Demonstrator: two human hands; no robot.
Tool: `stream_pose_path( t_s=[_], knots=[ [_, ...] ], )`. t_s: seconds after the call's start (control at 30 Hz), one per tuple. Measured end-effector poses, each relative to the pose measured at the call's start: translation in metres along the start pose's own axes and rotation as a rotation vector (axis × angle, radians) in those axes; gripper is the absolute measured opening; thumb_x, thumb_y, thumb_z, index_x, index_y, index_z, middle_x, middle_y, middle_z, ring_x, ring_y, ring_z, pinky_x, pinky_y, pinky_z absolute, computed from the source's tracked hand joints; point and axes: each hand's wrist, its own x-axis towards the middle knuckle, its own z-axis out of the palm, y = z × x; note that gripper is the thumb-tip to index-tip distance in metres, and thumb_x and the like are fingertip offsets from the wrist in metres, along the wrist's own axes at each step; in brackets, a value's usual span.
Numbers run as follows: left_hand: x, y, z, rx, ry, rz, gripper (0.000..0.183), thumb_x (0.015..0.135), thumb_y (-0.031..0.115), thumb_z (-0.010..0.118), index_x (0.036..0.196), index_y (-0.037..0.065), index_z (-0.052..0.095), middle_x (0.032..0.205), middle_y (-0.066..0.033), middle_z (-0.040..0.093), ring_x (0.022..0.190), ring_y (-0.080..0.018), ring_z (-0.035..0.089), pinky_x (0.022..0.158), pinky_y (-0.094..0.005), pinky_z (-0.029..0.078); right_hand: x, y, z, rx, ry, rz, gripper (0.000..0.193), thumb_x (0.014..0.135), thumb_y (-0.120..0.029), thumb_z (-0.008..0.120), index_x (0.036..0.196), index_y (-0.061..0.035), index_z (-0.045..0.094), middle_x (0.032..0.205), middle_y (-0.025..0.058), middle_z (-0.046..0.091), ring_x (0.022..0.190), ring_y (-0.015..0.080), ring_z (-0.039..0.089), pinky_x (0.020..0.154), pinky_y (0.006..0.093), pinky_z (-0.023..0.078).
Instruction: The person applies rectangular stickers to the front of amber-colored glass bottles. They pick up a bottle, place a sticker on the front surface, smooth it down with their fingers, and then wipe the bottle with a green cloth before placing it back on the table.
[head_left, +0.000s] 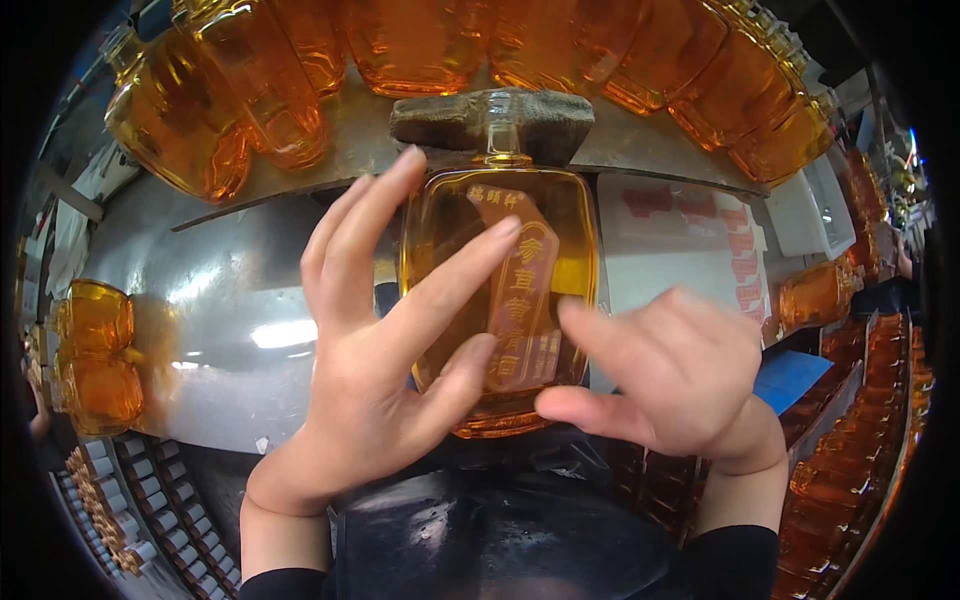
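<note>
A flat, square-shouldered glass bottle [577, 235] of amber liquid lies on its back in front of me, base toward me. Its clear neck rests across a dark, worn block [440, 122]. On its front face is a tall reddish label [520, 290] with gold lettering, standing slightly aslant. My left hand [370, 340] is spread over the bottle's left side, index fingertip on the label's upper part and thumb near its lower left edge. My right hand [675, 370], a little blurred, is at the lower right, thumb and index finger apart by the label's edge, other fingers curled.
Filled amber bottles [415, 50] stand in a curved row behind the block. Right of the bottle lies a white sheet with red labels [640, 260], near a white bin [812, 212]. Two bottles [100, 350] are at the left; crated bottles [850, 480] fill the lower right.
</note>
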Motion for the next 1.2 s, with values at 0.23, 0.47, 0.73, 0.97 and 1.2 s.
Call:
stream_pose_path(
  t_s=[0.23,0.47,0.73,0.97,1.2],
  knots=[
    [0.004,0.007,0.009,0.095,-0.146,-0.109,0.088,0.072,0.035,0.077,0.148,0.01,0.041,0.157,-0.0272,0.016,0.146,-0.0453,0.014,0.117,-0.05,0.015,0.012,0.008,0.014,-0.055,-0.235,0.178,0.081,0.071,-0.058,0.066,0.141,-0.0198,0.053,0.06,0.0026,0.036,0.053,0.0179,0.041,0.053,0.0328,0.04],
    [0.001,-0.015,0.006,-0.082,-0.051,-0.013,0.089,0.074,0.047,0.069,0.148,0.008,0.039,0.156,-0.0203,0.026,0.144,-0.0345,0.027,0.116,-0.0462,0.026,0.012,0.007,0.006,0.004,-0.212,0.239,0.082,0.07,-0.061,0.065,0.14,-0.0197,0.054,0.061,0.0028,0.045,0.054,0.0169,0.047,0.06,0.0329,0.045],
    [0.0,-0.006,0.017,0.076,-0.073,-0.062,0.089,0.072,0.046,0.071,0.147,0.009,0.042,0.156,-0.0234,0.024,0.144,-0.0361,0.028,0.115,-0.0465,0.027,0.012,0.013,0.019,0.051,-0.227,0.243,0.084,0.072,-0.063,0.062,0.145,-0.023,0.048,0.06,0.0062,0.045,0.054,0.022,0.047,0.057,0.0369,0.043],
    [-0.002,-0.004,0.019,0.063,-0.061,-0.064,0.09,0.073,0.044,0.072,0.149,0.009,0.038,0.155,-0.0241,0.024,0.144,-0.0373,0.026,0.115,-0.0458,0.025,0.015,0.015,0.018,0.085,-0.233,0.237,0.082,0.073,-0.062,0.061,0.144,-0.0227,0.049,0.06,0.0062,0.043,0.053,0.022,0.046,0.055,0.037,0.041],
    [0.0,-0.007,0.013,-0.064,-0.065,-0.099,0.078,0.074,0.035,0.073,0.143,0.009,0.048,0.156,-0.0232,0.025,0.143,-0.0375,0.029,0.115,-0.046,0.026,0.013,0.011,0.016,0.066,-0.201,0.206,0.077,0.072,-0.052,0.067,0.141,-0.0205,0.053,0.061,0.0056,0.041,0.054,0.0212,0.043,0.054,0.0357,0.039]
  ],
)
